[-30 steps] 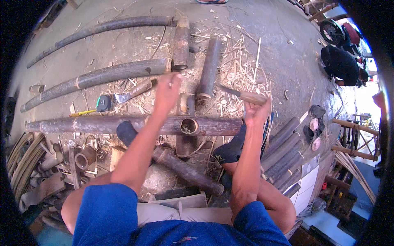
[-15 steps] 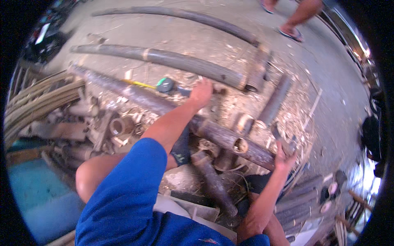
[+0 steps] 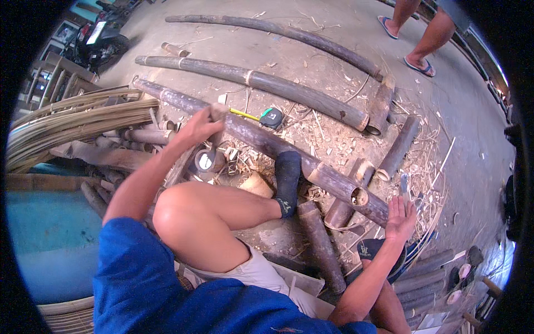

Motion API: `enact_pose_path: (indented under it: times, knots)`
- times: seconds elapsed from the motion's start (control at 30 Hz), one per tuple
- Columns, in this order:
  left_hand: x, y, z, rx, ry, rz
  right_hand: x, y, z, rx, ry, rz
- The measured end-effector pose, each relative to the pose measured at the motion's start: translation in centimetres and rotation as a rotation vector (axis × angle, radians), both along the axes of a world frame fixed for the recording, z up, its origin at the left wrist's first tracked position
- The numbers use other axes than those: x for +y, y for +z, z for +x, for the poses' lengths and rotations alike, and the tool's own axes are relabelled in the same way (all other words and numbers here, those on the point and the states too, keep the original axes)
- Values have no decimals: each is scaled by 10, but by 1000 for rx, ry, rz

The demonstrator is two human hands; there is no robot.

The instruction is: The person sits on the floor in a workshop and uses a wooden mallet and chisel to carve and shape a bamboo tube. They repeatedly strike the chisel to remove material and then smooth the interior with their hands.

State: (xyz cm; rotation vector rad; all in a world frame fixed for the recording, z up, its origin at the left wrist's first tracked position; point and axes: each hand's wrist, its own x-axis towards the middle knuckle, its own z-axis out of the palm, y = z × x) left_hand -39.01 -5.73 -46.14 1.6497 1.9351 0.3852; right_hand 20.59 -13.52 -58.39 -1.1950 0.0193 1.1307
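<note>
A long bamboo pole (image 3: 253, 133) lies slantwise before me, with an opening (image 3: 359, 196) cut near its right end. My left hand (image 3: 203, 125) is raised above the pole's left half, closed round a short brown piece (image 3: 217, 114) that looks wooden and is blurred by motion. Beside the pole's right end, my right hand (image 3: 400, 220) has its fingers stretched out, palm showing. A narrow grey blade-like piece (image 3: 404, 186) shows just past those fingertips; whether the hand touches it is unclear. My socked foot (image 3: 287, 181) rests against the pole's near side.
Beyond lie two long bamboo poles (image 3: 278, 88) and a tape measure (image 3: 271, 118) with its yellow tape out. Short bamboo lengths (image 3: 400, 146) and shavings (image 3: 425, 167) cover the floor. Bundled strips (image 3: 72, 128) are at left. A person's sandalled feet (image 3: 418, 64) stand at far right.
My left hand has moved from beside the tape measure back to the left and up, now with the brown piece in it. The right hand's fingers have straightened. My view has shifted.
</note>
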Motion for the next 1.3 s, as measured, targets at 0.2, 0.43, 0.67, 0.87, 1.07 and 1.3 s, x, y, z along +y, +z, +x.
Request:
enact_pose_path:
  times: [0.2,0.43,0.67,0.87,1.07,1.3]
  knots:
    - [-72,-44,-32,-220,440,267,-1,22,-14,-44,99,17]
    - [-93,-82,-47,-441,686,297,-7,44,-29,-119,140,48]
    - [-37,-11,-3,-411,186,239,-20,61,-109,-94,476,-23]
    - [10,70,139,-102,-636,464,-30,68,-223,196,869,167]
    - [5,22,263,-144,-1415,609,-19,84,-182,600,170,385]
    - [-15,-113,335,98,-1019,170,-64,64,-80,-261,3,59]
